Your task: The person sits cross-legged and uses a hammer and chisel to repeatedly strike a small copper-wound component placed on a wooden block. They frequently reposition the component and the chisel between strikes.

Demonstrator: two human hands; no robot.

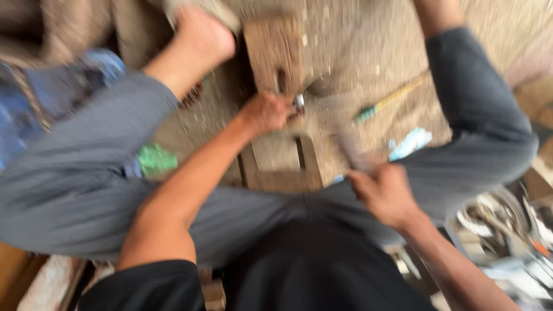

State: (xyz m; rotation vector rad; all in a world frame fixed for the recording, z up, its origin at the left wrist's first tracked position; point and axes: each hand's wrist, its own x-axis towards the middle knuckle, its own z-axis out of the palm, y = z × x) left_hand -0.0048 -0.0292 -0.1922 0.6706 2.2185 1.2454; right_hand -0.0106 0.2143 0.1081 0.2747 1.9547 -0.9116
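Note:
I sit over a wooden workpiece (pixel 275 55) lying on a sawdust-covered floor. My left hand (pixel 266 112) is closed around a small chisel-like tool with a metal tip (pixel 299 103), set against the wood near a dark slot. My right hand (pixel 385 194) grips a tool (pixel 350 151) that is smeared by motion blur, so I cannot tell its kind. It sits to the right of the workpiece's lower frame part (pixel 282 164). My bare left foot (pixel 201 37) rests by the upper end of the wood. The whole view is blurred.
My grey-trousered legs (pixel 484 109) spread around the work. A long tool with a yellowish shaft and green end (pixel 389 99) and a light blue object (pixel 410 143) lie to the right. A green object (pixel 156 159), blue cloth (pixel 63 86) and metal clutter (pixel 498 222) lie nearby.

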